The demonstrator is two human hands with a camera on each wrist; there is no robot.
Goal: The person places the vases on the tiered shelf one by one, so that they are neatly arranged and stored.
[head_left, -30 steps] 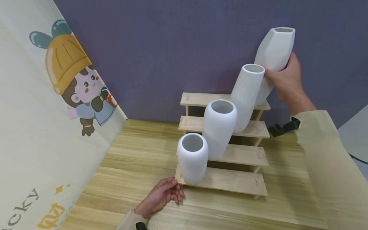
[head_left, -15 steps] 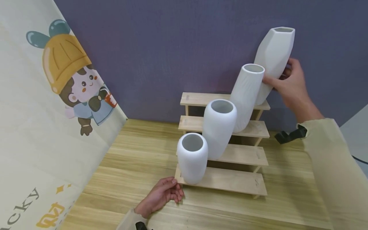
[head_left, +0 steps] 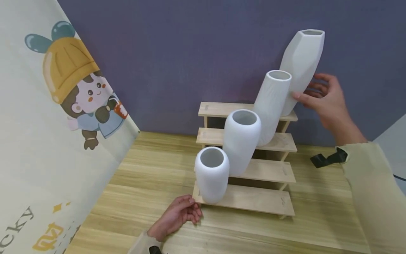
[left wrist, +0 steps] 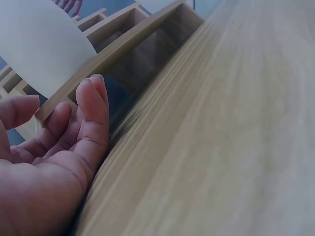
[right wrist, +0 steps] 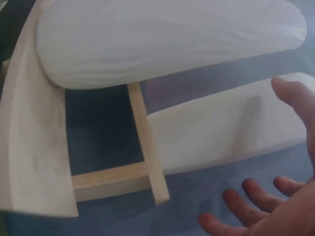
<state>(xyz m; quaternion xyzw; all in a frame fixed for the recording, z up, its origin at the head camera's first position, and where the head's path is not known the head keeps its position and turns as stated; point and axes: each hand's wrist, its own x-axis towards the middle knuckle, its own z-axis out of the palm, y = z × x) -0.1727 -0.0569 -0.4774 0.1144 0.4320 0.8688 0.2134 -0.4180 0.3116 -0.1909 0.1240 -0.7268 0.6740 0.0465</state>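
A stepped wooden display stand [head_left: 257,201] carries white vases, one on each tier. On the top tier stands a tall faceted vase [head_left: 301,56]. My right hand [head_left: 331,102] is beside it with fingers spread and the thumb near its side; the right wrist view shows a gap between the fingers and that vase. One tier down is a tall textured vase [head_left: 272,106], then a smooth rounded vase [head_left: 241,141], and a short vase [head_left: 211,183] at the bottom left. My left hand [head_left: 177,215] pinches the stand's front left corner, thumb above the board [left wrist: 103,59], fingers beneath.
The stand rests on a wood-grain tabletop [head_left: 152,169], close to a dark blue-purple wall [head_left: 177,60]. At the left rises a pale panel [head_left: 35,141] with a cartoon figure [head_left: 85,91]. A cable [head_left: 399,177] shows at the right edge.
My right hand has let go of the faceted vase and drawn back to the right and down, its fingers opening. The vases and my left hand have stayed put.
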